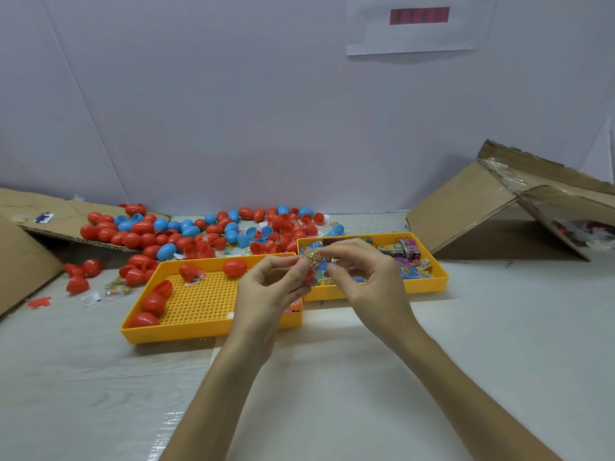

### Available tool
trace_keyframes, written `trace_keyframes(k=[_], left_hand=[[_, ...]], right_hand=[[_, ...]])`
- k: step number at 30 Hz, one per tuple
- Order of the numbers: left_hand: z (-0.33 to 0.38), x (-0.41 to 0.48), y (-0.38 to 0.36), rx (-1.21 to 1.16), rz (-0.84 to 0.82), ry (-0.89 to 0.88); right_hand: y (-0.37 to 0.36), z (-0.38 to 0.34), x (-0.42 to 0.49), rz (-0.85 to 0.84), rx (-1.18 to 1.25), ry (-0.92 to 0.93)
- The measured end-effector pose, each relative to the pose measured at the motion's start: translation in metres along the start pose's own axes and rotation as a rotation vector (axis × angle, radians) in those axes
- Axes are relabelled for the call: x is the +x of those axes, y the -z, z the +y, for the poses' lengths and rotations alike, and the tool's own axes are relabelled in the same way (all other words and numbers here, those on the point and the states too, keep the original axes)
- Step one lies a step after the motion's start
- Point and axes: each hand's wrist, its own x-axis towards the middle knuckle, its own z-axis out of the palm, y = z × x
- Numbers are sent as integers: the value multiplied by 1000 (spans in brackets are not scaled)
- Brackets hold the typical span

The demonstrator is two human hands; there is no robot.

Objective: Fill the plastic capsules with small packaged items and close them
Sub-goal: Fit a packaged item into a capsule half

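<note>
both hands meet above the grey desk [499, 344]. the left hand [269, 291] and the right hand [362, 281] each pinch, with thumb and curled fingertips, one small gold-patterned wrapped packet [313, 258] held between them. just under the packet, against the left hand's fingers, a bit of red plastic [308, 276] shows; whether it is a capsule half cannot be told.

below and to the outer side of the left hand lies a yellow perforated plastic tray [206, 332] holding several red egg-shaped plastic capsules [153, 302]. behind the right hand sits a second yellow plastic tray [429, 284] with a heap of small colourful packets [407, 251]. beyond both hands spreads a loose pile of red and blue plastic capsules [199, 232]. a brown cardboard box [466, 207] lies tipped, well off to the right hand's outer side.
</note>
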Motion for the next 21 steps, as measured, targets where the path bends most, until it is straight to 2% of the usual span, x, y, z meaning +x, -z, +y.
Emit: trace_keyframes(k=[9, 15, 21], left_hand=[[0, 0, -2, -96, -56, 51], [1, -1, -3, -239, -84, 120], [1, -3, -3, -320, -136, 154]], right_hand=[[-2, -3, -2, 39, 1, 39], [-6, -7, -5, 150, 2, 103], [-12, -4, -9, 86, -87, 137]])
